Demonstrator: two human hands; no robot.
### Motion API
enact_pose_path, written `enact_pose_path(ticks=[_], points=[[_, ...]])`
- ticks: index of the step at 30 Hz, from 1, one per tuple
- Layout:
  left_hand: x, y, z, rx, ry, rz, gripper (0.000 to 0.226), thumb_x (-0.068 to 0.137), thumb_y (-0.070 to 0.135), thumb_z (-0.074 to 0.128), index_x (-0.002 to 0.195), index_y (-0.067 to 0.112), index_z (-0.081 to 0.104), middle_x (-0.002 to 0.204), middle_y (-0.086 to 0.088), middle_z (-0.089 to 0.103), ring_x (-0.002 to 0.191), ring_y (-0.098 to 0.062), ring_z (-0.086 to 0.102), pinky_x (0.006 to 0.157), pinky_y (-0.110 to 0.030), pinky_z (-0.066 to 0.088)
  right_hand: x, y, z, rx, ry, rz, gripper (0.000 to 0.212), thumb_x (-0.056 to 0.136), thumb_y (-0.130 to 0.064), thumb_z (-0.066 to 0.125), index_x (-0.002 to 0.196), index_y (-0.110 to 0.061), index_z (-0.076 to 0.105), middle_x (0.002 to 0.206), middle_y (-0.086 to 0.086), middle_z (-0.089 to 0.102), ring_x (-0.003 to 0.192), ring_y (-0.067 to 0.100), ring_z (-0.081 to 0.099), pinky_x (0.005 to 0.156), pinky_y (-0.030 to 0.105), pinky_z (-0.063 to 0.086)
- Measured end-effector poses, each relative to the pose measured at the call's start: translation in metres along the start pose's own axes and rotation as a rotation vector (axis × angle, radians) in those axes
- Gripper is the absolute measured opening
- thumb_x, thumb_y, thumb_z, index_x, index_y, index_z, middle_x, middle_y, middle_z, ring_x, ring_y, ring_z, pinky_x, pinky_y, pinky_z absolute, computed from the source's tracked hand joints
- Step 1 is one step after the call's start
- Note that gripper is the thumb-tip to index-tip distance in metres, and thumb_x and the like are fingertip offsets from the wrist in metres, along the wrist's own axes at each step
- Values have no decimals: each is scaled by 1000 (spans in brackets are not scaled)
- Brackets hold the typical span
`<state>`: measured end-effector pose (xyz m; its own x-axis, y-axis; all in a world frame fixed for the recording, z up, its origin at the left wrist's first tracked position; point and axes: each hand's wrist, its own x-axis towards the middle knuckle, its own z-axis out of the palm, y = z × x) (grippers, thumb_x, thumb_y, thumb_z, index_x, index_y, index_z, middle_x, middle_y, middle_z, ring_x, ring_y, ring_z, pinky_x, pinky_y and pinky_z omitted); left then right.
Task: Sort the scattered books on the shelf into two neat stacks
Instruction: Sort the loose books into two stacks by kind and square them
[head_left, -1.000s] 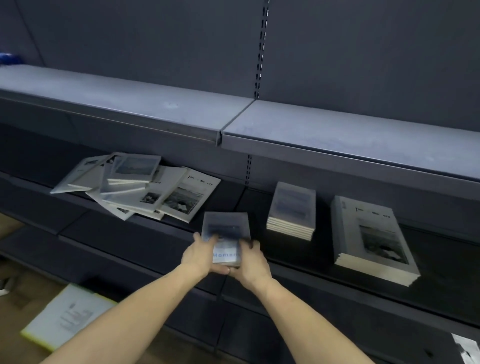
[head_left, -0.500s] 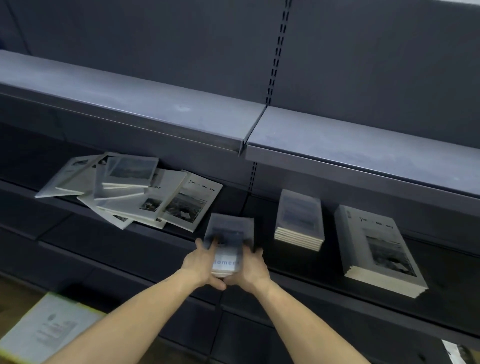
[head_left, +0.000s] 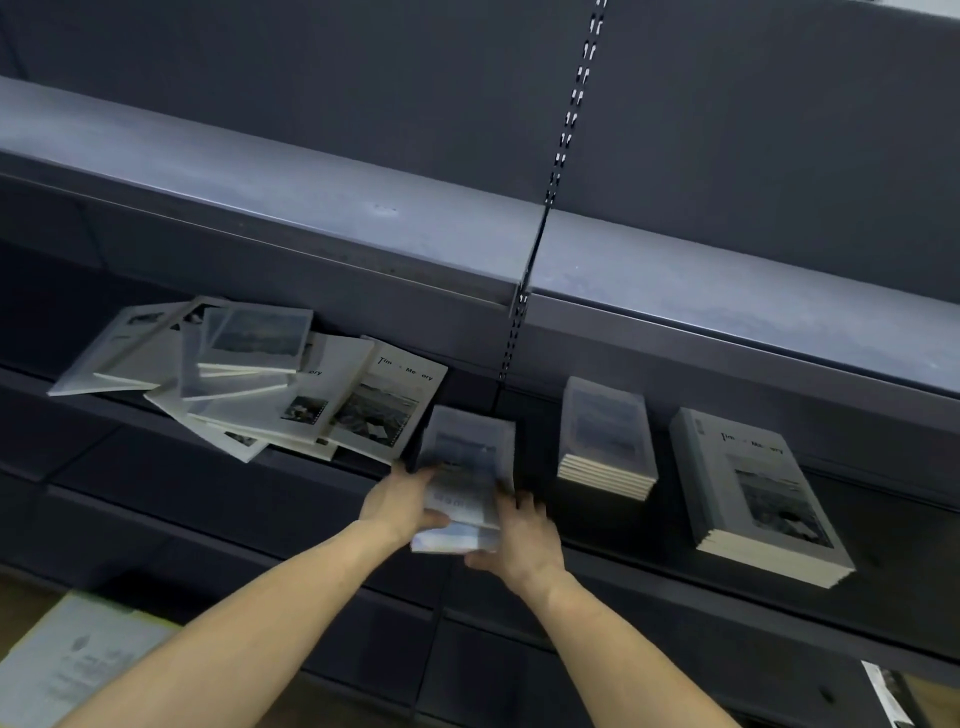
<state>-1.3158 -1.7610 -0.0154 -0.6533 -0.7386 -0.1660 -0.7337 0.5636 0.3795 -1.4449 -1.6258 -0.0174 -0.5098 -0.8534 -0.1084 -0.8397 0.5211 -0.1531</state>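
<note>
- Two hands hold a small bundle of books (head_left: 467, 467) in the head view, just in front of the shelf (head_left: 883, 525) edge and a little left of the slotted upright (head_left: 511, 338) that splits the shelving.
- The left hand (head_left: 402, 501) grips the bundle's left edge, thumb curled over the cover.
- The right hand (head_left: 519, 540) grips the bundle's lower right corner, fingers wrapped along its side; the bundle is blurred, so I cannot tell how many books it has.
- Left of the upright, a loose heap of books (head_left: 249, 374) lies fanned and overlapping on the shelf, its nearest corner close to the left hand.
- Right of the upright stands a neat small stack (head_left: 605, 436), just beside the bundle.
- Further right of the upright sits a neat large stack (head_left: 758, 493), near the small stack but apart from it.
- Below and well left of the upright, a pale sheet (head_left: 78, 660) lies on the floor.
</note>
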Motion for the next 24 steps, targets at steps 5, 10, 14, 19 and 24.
enact_pose_path(ticks=[5,10,14,19,24], points=[[1,14,10,-26,78,-21,58,90,44,62,141,29,38,125,-12,46,105,-32,58,83,-39,52,2,-9,3,-52,26,-80,111,67,-57,78,153,-23,17,152,9,28,134,31,32,109,43,34],[4,10,18,-15,160,150,65,97,32,51,153,35,18,139,-8,47,122,-28,45,88,-39,50,5,-12,9,-44,35,-134,100,72,-53,76,151,-26,21,154,7,29,141,28,27,114,43,29],[-3,-10,20,17,25,334,91,82,62,61,154,32,14,154,0,32,142,-21,24,105,-39,42,7,0,7,-19,3,-125,110,66,-64,75,153,-27,18,158,3,22,145,25,20,115,41,25],[-11,-13,17,258,12,377,114,66,63,75,155,25,14,156,0,27,144,-20,23,113,-35,29,15,13,-4,-89,14,-181,89,75,-65,66,149,-29,31,151,-1,36,138,22,33,110,40,31],[-16,-3,28,238,151,465,74,71,10,74,139,17,48,138,-7,53,125,-27,53,94,-37,51,23,9,-6,-151,62,-183,56,99,-20,48,152,-22,28,152,4,36,137,25,36,111,37,31]])
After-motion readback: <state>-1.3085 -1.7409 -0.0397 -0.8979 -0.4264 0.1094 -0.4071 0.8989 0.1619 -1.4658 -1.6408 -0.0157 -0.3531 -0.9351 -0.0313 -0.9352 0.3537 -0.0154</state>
